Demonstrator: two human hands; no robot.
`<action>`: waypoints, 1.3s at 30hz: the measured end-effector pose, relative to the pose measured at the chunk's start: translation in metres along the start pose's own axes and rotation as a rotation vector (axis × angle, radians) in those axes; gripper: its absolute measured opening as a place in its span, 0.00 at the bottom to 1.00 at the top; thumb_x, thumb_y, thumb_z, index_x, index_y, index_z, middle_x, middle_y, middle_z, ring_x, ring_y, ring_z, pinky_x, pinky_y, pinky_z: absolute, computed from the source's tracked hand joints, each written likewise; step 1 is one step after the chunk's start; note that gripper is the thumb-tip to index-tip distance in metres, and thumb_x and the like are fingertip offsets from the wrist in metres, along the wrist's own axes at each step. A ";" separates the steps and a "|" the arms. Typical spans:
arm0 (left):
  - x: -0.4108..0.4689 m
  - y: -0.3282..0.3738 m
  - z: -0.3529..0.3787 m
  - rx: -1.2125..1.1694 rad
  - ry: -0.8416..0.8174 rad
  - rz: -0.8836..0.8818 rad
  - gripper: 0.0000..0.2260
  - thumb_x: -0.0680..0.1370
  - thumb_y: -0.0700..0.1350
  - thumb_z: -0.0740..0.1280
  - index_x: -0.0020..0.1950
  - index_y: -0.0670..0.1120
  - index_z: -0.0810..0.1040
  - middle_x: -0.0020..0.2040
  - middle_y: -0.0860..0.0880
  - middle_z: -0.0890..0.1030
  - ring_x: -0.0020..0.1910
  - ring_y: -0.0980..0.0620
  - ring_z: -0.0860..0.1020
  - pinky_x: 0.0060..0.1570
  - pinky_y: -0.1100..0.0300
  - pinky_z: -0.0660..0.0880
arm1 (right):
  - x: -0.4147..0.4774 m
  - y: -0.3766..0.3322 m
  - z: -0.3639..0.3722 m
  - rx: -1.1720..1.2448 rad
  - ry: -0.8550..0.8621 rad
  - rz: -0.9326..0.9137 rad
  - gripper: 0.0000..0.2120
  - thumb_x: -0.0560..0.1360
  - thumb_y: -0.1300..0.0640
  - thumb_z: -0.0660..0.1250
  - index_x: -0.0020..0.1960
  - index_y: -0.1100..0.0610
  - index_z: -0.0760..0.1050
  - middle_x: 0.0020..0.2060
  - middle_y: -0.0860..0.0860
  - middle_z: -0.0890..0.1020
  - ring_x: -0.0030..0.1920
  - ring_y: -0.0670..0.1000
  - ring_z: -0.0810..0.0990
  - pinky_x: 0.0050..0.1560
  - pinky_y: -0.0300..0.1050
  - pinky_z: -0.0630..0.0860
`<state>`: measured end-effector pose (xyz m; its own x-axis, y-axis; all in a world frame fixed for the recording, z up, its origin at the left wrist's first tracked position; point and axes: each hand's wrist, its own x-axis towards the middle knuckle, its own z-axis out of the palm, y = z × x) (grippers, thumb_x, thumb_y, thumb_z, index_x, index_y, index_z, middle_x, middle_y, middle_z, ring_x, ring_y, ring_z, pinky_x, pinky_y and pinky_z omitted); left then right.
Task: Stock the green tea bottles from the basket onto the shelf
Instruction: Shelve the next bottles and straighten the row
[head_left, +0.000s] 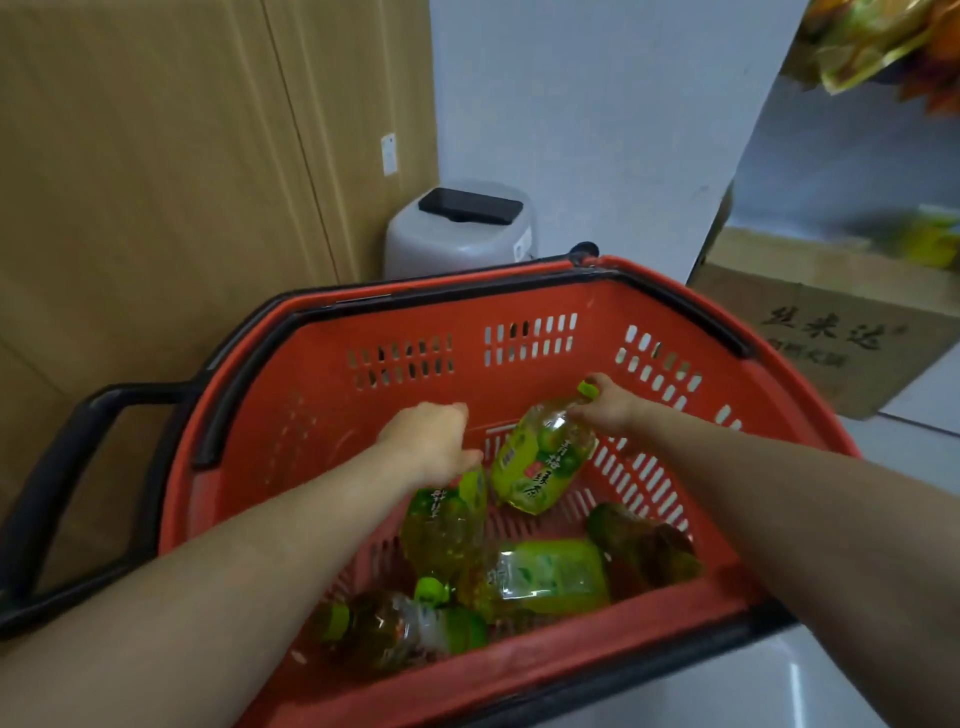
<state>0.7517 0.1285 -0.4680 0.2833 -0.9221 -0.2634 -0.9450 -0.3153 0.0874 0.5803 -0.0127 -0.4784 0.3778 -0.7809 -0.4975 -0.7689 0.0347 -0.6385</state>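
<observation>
Green tea bottles (543, 465) lie in the basket (322, 332) mid-frame; left hand (431, 441) and right hand (608, 410) each grip one's top; lifting straight up should clear the rim.

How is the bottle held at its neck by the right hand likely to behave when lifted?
Probably heavy for its size: the bottle looks full. Gripped by the right hand at the neck only, it may swing. Round, it could roll if released.

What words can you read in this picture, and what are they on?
"青梅绿茶": label of the bottle the right hand grips.
"丝来达", roughly: cardboard box; the smaller line beneath is blurred.
Too blurred: labels of the bottle in the left hand and the loose bottles; sticker on the grey bin.
</observation>
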 end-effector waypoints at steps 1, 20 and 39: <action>0.010 0.001 0.015 0.031 -0.092 -0.046 0.30 0.74 0.62 0.65 0.68 0.44 0.66 0.62 0.42 0.77 0.60 0.40 0.76 0.55 0.50 0.75 | 0.009 0.003 0.004 0.053 -0.011 -0.001 0.38 0.77 0.61 0.66 0.79 0.54 0.47 0.73 0.60 0.64 0.67 0.60 0.71 0.57 0.50 0.74; 0.003 0.004 0.022 0.019 -0.294 -0.211 0.34 0.62 0.65 0.69 0.67 0.62 0.67 0.64 0.50 0.76 0.62 0.43 0.74 0.55 0.49 0.73 | 0.034 -0.033 0.028 -0.570 0.112 -0.284 0.12 0.71 0.51 0.74 0.47 0.54 0.73 0.46 0.51 0.80 0.45 0.53 0.78 0.47 0.46 0.75; -0.307 -0.141 -0.241 0.818 0.773 -0.190 0.49 0.48 0.58 0.78 0.68 0.53 0.69 0.61 0.39 0.75 0.56 0.38 0.75 0.40 0.48 0.71 | -0.209 -0.284 0.013 -0.097 0.469 -1.294 0.09 0.73 0.55 0.71 0.53 0.48 0.80 0.49 0.53 0.83 0.53 0.59 0.79 0.53 0.53 0.75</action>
<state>0.8373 0.4024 -0.1682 0.1906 -0.8556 0.4814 -0.6191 -0.4853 -0.6174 0.7260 0.1491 -0.2008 0.6519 -0.3589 0.6680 -0.0464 -0.8981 -0.4373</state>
